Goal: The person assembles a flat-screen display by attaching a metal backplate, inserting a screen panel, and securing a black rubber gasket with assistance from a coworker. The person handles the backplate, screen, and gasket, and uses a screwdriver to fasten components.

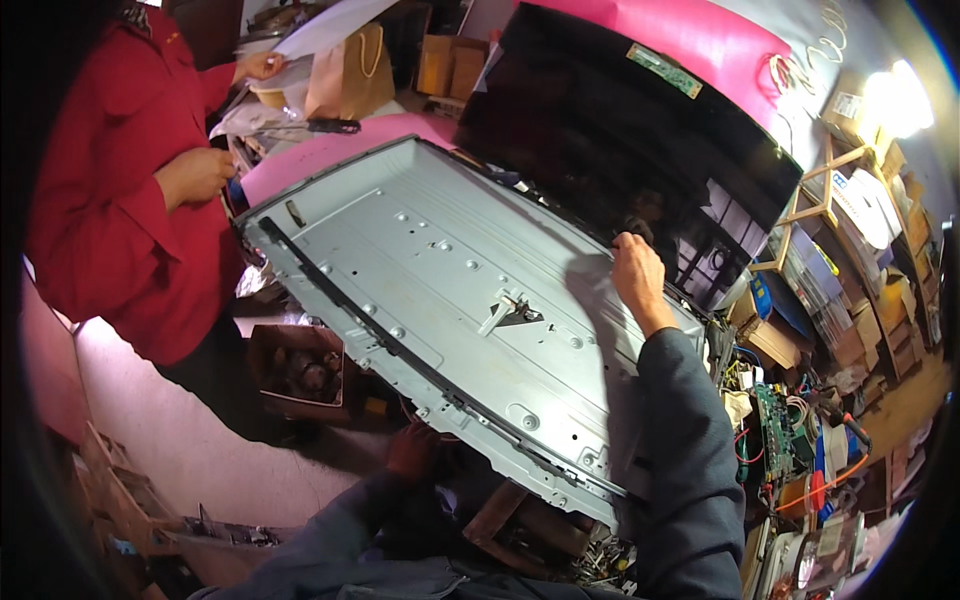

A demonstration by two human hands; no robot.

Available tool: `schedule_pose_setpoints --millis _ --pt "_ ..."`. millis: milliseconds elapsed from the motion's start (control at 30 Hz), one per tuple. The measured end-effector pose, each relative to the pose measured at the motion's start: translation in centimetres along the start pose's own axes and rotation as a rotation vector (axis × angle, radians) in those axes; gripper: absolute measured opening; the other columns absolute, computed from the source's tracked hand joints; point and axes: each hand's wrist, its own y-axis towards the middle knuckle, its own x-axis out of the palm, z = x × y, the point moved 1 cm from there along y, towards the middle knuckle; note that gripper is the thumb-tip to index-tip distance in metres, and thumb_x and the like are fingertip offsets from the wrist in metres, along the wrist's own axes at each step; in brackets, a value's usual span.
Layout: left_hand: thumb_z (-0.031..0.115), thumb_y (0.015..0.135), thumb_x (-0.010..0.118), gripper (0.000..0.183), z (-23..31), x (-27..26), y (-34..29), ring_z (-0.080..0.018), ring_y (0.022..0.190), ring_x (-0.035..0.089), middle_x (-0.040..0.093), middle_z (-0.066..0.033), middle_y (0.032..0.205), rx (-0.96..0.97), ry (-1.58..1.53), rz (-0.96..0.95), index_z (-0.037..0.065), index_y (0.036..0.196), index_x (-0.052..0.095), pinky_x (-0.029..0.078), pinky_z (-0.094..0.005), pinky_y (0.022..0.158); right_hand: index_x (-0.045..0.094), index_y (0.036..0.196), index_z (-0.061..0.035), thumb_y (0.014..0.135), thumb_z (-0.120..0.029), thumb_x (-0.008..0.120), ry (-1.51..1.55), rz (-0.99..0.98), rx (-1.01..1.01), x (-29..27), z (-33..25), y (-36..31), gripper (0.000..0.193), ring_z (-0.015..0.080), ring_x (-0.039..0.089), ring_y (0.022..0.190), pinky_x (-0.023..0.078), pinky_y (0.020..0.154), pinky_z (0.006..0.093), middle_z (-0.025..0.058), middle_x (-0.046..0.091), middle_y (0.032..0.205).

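Observation:
A large grey metal TV back panel [465,270] lies tilted across the middle, with a dark strip along its near long edge. My right hand [640,278] reaches over it to the far edge. Its fingers are closed there, and what they grip, if anything, is too small to make out. Just beyond stands a black TV screen panel [610,130], leaning back, with a narrow green circuit board [664,70] at its top edge. Low in shadow, my left hand [412,450] is at the near edge of the metal panel, its fingers hidden.
At the left stands a person in a red top [130,200], one hand holding a pale sheet [325,25]. Pink sheeting [690,35] lies behind the screen. A box of dark parts [298,370] sits below. Boards, wires and tools [775,430] crowd the right.

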Motion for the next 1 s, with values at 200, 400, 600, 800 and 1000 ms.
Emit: schedule_pose_setpoints --millis 200,400,600,800,1000 --pt "0.018 0.08 0.062 0.021 0.8 -0.8 1.3 -0.0357 0.107 0.063 0.07 -0.0145 0.1 0.031 -0.003 0.034 0.004 0.093 0.07 0.052 -0.0468 0.092 0.07 0.099 -0.0069 0.089 -0.016 0.069 0.091 0.14 -0.077 -2.2 -0.4 0.4 0.013 0.0361 0.065 0.088 0.053 0.075 0.0452 0.0133 0.066 0.091" --pt "0.018 0.077 0.063 0.019 -0.2 0.4 1.1 -0.0323 0.104 0.064 0.07 -0.0136 0.097 0.044 0.099 0.053 0.005 0.088 0.07 0.052 -0.045 0.09 0.072 0.096 -0.0076 0.086 -0.015 0.07 0.136 0.138 -0.078 -1.5 0.2 1.0 0.013 0.036 0.066 0.087 0.053 0.074 0.0453 0.013 0.065 0.089" --pt "0.017 0.076 0.062 0.019 2.2 -2.3 1.8 -0.0316 0.101 0.064 0.07 -0.0133 0.096 -0.114 0.008 -0.084 0.006 0.089 0.07 0.053 -0.0437 0.088 0.073 0.094 -0.0079 0.084 -0.016 0.072 0.133 0.087 -0.032 -0.4 2.0 0.2 0.013 0.0357 0.066 0.086 0.053 0.074 0.0445 0.013 0.066 0.09" --pt "0.017 0.076 0.061 0.018 0.8 -0.6 0.6 -0.0316 0.102 0.064 0.069 -0.0132 0.095 -0.105 -0.015 0.016 0.006 0.087 0.07 0.052 -0.0431 0.089 0.075 0.095 -0.0086 0.08 -0.017 0.074 0.134 0.056 -0.006 0.1 1.0 0.0 0.017 0.0348 0.066 0.089 0.052 0.076 0.0428 0.0128 0.067 0.09" --pt "0.022 0.083 0.061 0.028 2.0 -0.7 1.8 -0.0349 0.106 0.064 0.07 -0.0158 0.105 -0.129 -0.026 -0.131 0.007 0.104 0.071 0.053 -0.0461 0.09 0.076 0.096 -0.0114 0.078 -0.017 0.073 0.13 0.03 0.066 0.4 3.3 -0.4 0.019 0.0328 0.067 0.089 0.053 0.076 0.042 0.0109 0.067 0.089"
